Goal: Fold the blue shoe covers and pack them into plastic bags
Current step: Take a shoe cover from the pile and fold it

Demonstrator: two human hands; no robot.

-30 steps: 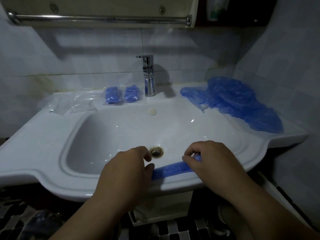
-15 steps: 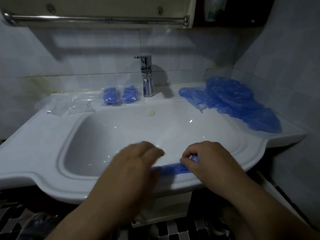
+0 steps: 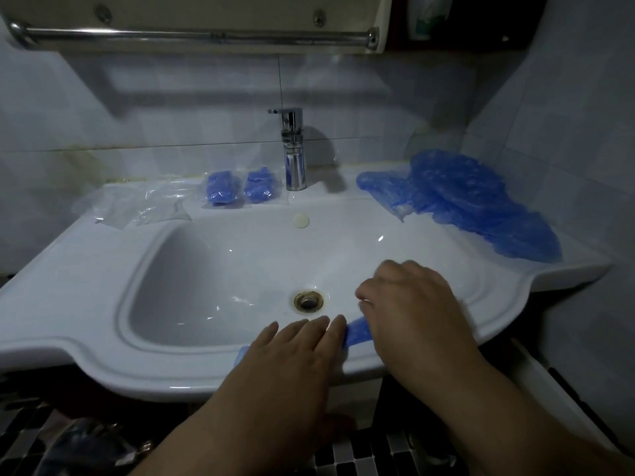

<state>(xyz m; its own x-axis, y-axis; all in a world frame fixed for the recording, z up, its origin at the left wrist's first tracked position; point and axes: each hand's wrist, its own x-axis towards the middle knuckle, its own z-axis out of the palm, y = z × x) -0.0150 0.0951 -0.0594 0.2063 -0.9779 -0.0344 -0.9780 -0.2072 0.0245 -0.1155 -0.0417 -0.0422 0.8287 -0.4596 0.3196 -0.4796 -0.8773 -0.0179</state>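
A blue shoe cover [image 3: 357, 333], folded into a narrow strip, lies along the front rim of the white sink [image 3: 86, 286]. My left hand [image 3: 295, 359] lies flat on its left part with straight fingers. My right hand [image 3: 415, 310] covers its right end with curled fingers; the grip itself is hidden. A pile of loose blue shoe covers [image 3: 470, 204] sits on the right ledge. Two packed bags of folded covers [image 3: 240, 188] lie left of the faucet. Empty clear plastic bags [image 3: 134, 206] lie at the back left.
A chrome faucet [image 3: 292, 149] stands at the back centre and the drain [image 3: 308, 300] is just beyond my hands. A metal towel rail [image 3: 192, 35] runs overhead. Tiled walls close in behind and on the right.
My left hand swept over the strip and now lies flat on its left part. My right hand stayed on the right end. Less of the blue strip shows between the hands.
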